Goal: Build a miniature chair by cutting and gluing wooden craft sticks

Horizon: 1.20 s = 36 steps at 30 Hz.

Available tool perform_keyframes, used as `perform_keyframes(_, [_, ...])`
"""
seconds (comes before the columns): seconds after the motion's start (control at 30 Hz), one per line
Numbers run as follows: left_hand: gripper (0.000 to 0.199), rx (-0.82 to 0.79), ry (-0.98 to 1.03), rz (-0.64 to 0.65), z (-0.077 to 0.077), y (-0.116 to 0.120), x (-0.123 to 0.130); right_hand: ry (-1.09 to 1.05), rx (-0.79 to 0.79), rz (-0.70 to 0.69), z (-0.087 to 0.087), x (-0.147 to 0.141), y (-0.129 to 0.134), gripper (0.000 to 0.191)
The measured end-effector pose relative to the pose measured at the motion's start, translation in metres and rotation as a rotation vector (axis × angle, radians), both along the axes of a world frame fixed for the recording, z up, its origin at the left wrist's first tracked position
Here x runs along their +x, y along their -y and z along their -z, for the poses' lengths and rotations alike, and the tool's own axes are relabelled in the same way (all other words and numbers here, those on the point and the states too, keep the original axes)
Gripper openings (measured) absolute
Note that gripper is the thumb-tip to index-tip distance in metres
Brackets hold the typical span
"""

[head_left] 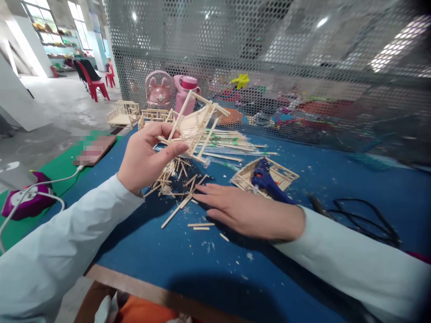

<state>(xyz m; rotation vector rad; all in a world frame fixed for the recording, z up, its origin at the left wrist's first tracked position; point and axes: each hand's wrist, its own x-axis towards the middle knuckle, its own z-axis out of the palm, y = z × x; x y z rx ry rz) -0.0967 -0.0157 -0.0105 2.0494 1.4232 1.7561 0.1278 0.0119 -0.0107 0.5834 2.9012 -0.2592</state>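
My left hand (150, 154) holds a small wooden stick frame (195, 123) up above the table, thumb and fingers gripping its lower left side. My right hand (235, 208) is held low over the blue tabletop (151, 264), palm down with its fingers stretched out. Its fingertips are at some loose short sticks (190, 193); whether they press on them is not clear. A heap of cut stick pieces (173, 172) lies below the raised frame. Right of the heap, a dark blue glue gun (266, 179) rests on a flat stick-built piece (286, 175).
Long sticks in plastic wrapping (229, 143) lie farther back. Finished-looking stick models (124, 114), a pink bottle (186, 94) and a pink rabbit-eared container (159, 92) stand before a perforated metal screen (202, 40). At left lies a phone (97, 150) on a cable; black cord (367, 220) coils at right.
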Motion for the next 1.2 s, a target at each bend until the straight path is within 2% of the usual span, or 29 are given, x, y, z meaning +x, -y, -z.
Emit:
perform_keyframes(0.1, [0.022,0.001,0.025,0.009,-0.001,0.001,0.001,-0.042,0.083,0.102,-0.008,0.002,-0.01,0.041])
perform_keyframes(0.23, [0.021,0.006,0.019,0.014,-0.003,0.002,0.003,-0.018,0.21,0.175,0.001,-0.019,-0.034,0.041])
perform_keyframes(0.37, [0.023,-0.003,0.021,0.02,-0.003,0.003,0.004,0.04,0.236,0.267,0.005,-0.029,-0.05,0.028])
perform_keyframes(0.47, [0.021,-0.004,0.02,0.027,-0.003,0.003,0.004,0.018,0.243,0.277,0.005,-0.033,-0.055,0.021])
perform_keyframes(0.8, [0.022,0.003,0.017,0.009,-0.005,0.001,0.002,0.038,0.263,0.22,0.003,-0.036,-0.056,0.02])
perform_keyframes(0.9, [0.022,0.006,0.016,0.01,-0.006,0.001,0.001,-0.007,0.254,0.172,0.007,-0.047,-0.054,0.021])
perform_keyframes(1.07, [0.021,-0.003,0.033,-0.008,-0.008,0.001,-0.003,-0.11,0.174,-0.012,0.024,-0.072,-0.057,0.048])
perform_keyframes(1.13, [0.021,-0.016,0.046,-0.005,-0.01,0.001,-0.005,-0.113,0.116,-0.082,0.024,-0.069,-0.06,0.056])
perform_keyframes(1.2, [0.023,-0.033,0.065,0.006,-0.013,0.002,-0.008,-0.085,0.085,-0.068,0.017,-0.061,-0.061,0.053])
